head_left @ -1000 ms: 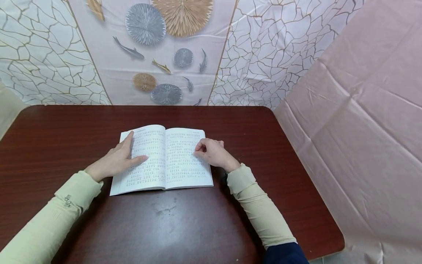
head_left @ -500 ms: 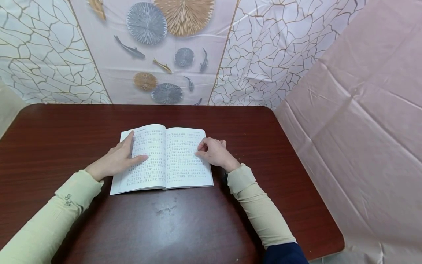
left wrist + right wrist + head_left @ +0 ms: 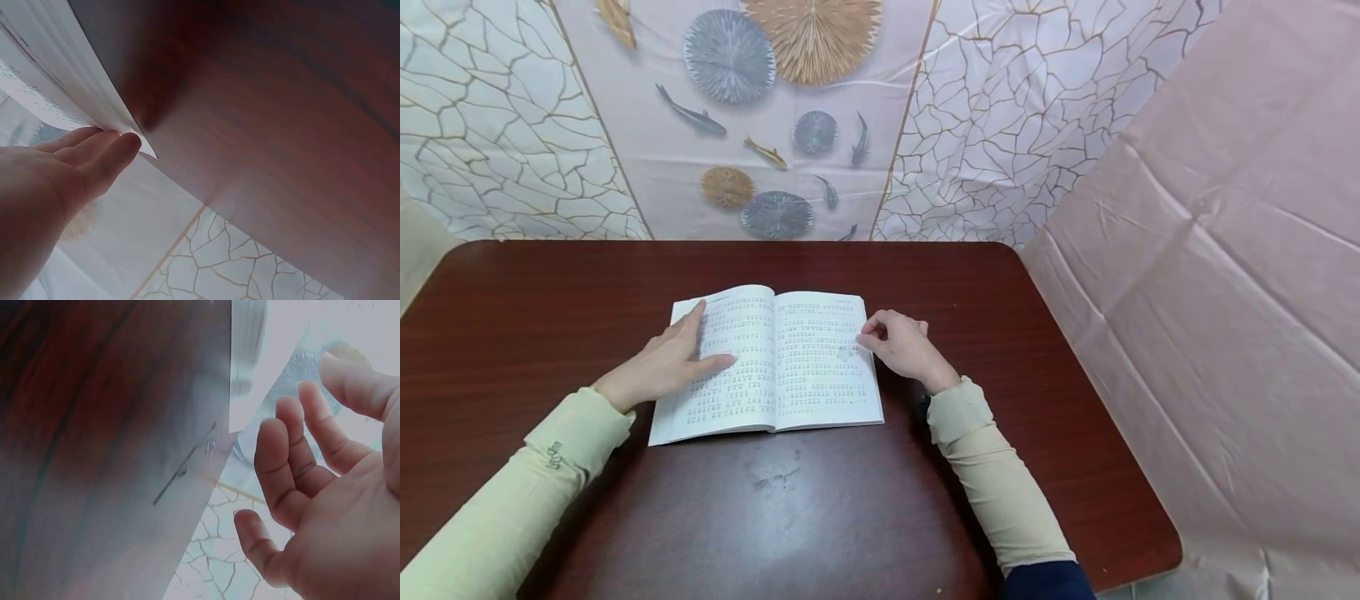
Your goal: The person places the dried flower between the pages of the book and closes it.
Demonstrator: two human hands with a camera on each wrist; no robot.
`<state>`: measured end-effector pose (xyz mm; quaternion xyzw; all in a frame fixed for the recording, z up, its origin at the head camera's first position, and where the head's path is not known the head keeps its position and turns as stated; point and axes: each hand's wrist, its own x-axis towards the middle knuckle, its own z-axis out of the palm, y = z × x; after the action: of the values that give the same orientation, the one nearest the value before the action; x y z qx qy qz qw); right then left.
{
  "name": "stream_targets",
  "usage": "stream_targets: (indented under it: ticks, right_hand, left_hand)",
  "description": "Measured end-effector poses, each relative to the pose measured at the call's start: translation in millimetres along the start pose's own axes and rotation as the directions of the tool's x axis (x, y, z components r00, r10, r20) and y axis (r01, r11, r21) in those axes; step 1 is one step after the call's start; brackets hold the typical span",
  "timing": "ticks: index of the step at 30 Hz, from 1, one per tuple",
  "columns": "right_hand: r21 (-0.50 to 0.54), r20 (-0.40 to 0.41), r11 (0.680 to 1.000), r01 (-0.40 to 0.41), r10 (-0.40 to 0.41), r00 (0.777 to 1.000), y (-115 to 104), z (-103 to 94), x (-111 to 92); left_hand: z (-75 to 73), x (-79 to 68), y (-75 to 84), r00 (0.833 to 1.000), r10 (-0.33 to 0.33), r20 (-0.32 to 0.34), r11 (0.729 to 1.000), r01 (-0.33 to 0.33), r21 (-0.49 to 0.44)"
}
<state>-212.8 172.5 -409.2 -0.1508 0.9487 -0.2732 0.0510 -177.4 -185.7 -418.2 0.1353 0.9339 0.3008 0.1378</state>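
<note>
An open book (image 3: 820, 392) with printed pages lies on the dark red-brown table. My left hand (image 3: 658, 362) rests on its left page, fingers spread and thumb pointing toward the spine. In the left wrist view, the left hand's fingers (image 3: 112, 159) touch the page by the book's corner. A small pale green patch (image 3: 845, 354) shows on the right page; its kind is too small to tell. Just right of it, my right hand (image 3: 904, 346) hovers at the page's outer edge. In the right wrist view, its loosely bent fingers (image 3: 272, 447) and thumb stand apart with nothing between them.
The wooden table (image 3: 805, 517) extends around the book. A patterned cloth (image 3: 820, 192) hangs behind it, and a pink cloth (image 3: 1210, 275) hangs at the right. A thin dark line (image 3: 181, 467) shows on the table in the right wrist view.
My right hand has moved right, away from the page, and the pale green patch now shows where its fingertips were. The left hand stays in place.
</note>
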Motion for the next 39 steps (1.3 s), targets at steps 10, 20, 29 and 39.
stream_targets:
  ticks: [10, 20, 29, 39]
  right_hand:
    - [0.018, -0.025, 0.999, -0.027, 0.028, 0.999, 8.6, -7.9, -5.0]
    - [0.019, -0.049, 0.999, -0.051, 0.052, 0.997, 9.5, -8.4, -4.1]
    - [0.029, -0.078, 0.997, -0.075, 0.077, 0.994, 10.3, -7.1, -4.1]
    - [0.024, -0.080, 0.994, -0.103, 0.105, 0.991, 10.7, -5.6, -3.2]
  left_hand:
    - [1.0, 0.3, -0.3, 1.000, 0.001, 0.001, 1.000, -0.001, 0.019]
    - [0.4, 0.7, 0.9, 1.000, 0.025, 0.000, 0.999, -0.025, 0.027]
    - [2.0, 1.2, 0.9, 1.000, 0.019, -0.020, 0.999, -0.019, 0.035]
    - [2.6, 0.6, 1.6, 0.999, 0.016, -0.045, 1.000, -0.016, 0.015]
